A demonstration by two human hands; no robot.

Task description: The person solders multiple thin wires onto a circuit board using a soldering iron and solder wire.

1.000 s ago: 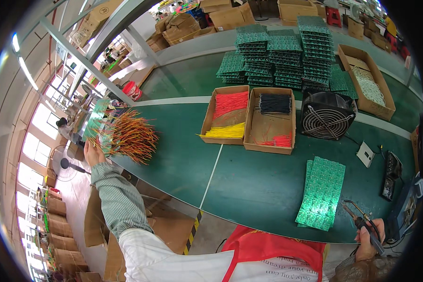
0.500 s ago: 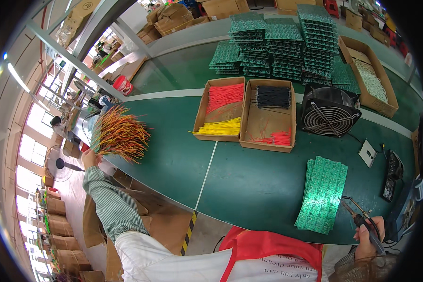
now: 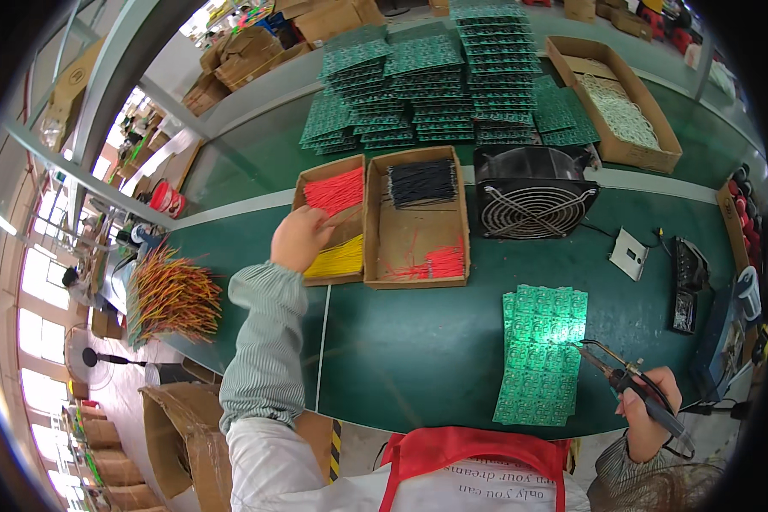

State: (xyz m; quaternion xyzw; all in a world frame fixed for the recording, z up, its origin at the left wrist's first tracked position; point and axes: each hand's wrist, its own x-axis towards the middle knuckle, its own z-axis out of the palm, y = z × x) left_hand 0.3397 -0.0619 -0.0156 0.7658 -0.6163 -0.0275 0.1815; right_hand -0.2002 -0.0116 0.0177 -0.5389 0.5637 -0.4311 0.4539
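While the person in the red apron point(image 3: 478, 445) stands against the near edge of the counter point(image 3: 410, 358), the right hand point(image 3: 651, 410) is out at the right, its grip wrapped around the handle of a soldering iron point(image 3: 664, 418). The iron slants toward the green boards point(image 3: 538, 367), which lie flat and overlapping on the counter just left of that hand. The tip reaches their right edge; whether it touches I can't tell.

Further in, the left hand point(image 3: 297, 241) is over the left box point(image 3: 340, 279), its fingers bent down by the red wires point(image 3: 334, 192), with the yellow wires point(image 3: 337, 258) in front of them. Whether that grip pinches a wire or is only near them, I can't tell from here. Off to the left lies a bushy orange-and-yellow bundle point(image 3: 175, 294).

The right box point(image 3: 414, 282) stands alongside, with black wires point(image 3: 422, 181) at its back and a few short red leads point(image 3: 444, 262) at its front. Next to it is a black fan point(image 3: 533, 209), and to the right a white plate point(image 3: 628, 253).

Beyond them rise tall stacks point(image 3: 495, 77) of green boards, beside a long carton point(image 3: 657, 160) of pale loops point(image 3: 619, 111). Brown boxes point(image 3: 252, 55) are heaped past the far side.
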